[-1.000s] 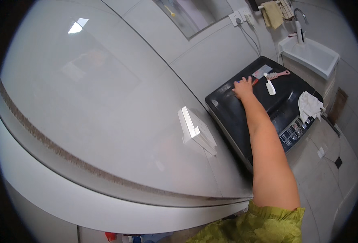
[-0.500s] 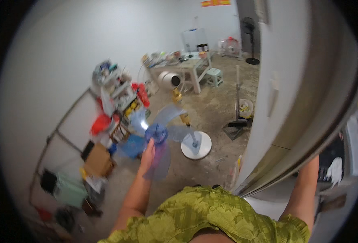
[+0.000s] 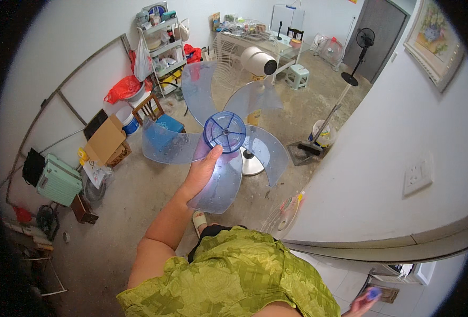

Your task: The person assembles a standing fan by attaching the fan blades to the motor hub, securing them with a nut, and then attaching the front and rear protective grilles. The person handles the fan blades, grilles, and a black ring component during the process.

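A see-through bluish fan blade wheel with several wide blades is held up in front of me, wet drops on it. My left hand grips one blade close to the hub, thumb on top. Low at the right edge, my right hand holds a small blue round piece, too blurred to name. Beyond the blade wheel stands a fan with a white motor head, a wire rear grille and a white round base, partly hidden by the blades.
A loose grille leans by the white wall on the right. A broom, dustpan and bucket stand nearby. On the left are a chair, a cardboard box and a green suitcase. A loaded table stands farther back.
My view has moved past the wall edge into the room and tilted. The blade wheel stays in my left hand. My right hand, hidden behind the edge before, now shows with the small blue piece.
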The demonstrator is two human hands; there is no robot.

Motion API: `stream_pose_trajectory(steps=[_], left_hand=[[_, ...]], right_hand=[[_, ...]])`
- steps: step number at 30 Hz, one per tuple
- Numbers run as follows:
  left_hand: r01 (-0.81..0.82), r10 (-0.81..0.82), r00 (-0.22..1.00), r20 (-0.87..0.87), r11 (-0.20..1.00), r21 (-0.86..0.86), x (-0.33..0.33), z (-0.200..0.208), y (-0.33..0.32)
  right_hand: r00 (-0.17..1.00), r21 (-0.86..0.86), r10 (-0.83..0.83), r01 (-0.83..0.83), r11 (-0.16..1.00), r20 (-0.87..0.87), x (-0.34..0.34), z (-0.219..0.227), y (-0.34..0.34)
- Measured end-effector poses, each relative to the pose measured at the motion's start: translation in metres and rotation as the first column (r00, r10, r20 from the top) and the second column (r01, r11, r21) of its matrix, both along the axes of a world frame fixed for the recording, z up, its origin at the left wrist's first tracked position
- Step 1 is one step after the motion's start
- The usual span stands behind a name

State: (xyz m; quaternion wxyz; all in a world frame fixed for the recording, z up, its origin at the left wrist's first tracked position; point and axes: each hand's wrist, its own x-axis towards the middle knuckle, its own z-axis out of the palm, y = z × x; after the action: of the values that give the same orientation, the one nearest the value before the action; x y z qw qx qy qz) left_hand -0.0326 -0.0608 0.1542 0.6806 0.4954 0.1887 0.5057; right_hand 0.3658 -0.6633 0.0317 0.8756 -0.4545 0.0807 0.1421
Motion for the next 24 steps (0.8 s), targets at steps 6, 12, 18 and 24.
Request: stream_pose_trajectory(steps=[6, 12, 18, 24], left_hand=[[-0.161, 0.28, 0.923, -0.265, 0.905, 0.394, -0.035, -0.019, 0.055], [0.14, 0.763, 0.592, -0.258, 0.218, 0.966, -0.121, -0.011, 0.131], [0.212, 0.806, 0.54, -0.244, 0.15, 0.966, -0.195, 0.002, 0.206], [0.214, 0.882, 0.417, -0.22, 0.14, 0.967, -0.245, -0.003, 0.261]], right_hand=[[0.866, -0.121, 0.293, -0.369, 0.922, -0.405, -0.16, -0.068, 0.145], [0.685, 0.01, 0.622, -0.669, 0.743, -0.381, -0.197, -0.09, 0.287], [0.574, -0.058, 0.781, -0.813, 0.579, -0.246, -0.258, -0.028, 0.501], [0.191, -0.062, 0.946, -0.982, 0.181, -0.262, -0.332, 0.01, 0.636]])
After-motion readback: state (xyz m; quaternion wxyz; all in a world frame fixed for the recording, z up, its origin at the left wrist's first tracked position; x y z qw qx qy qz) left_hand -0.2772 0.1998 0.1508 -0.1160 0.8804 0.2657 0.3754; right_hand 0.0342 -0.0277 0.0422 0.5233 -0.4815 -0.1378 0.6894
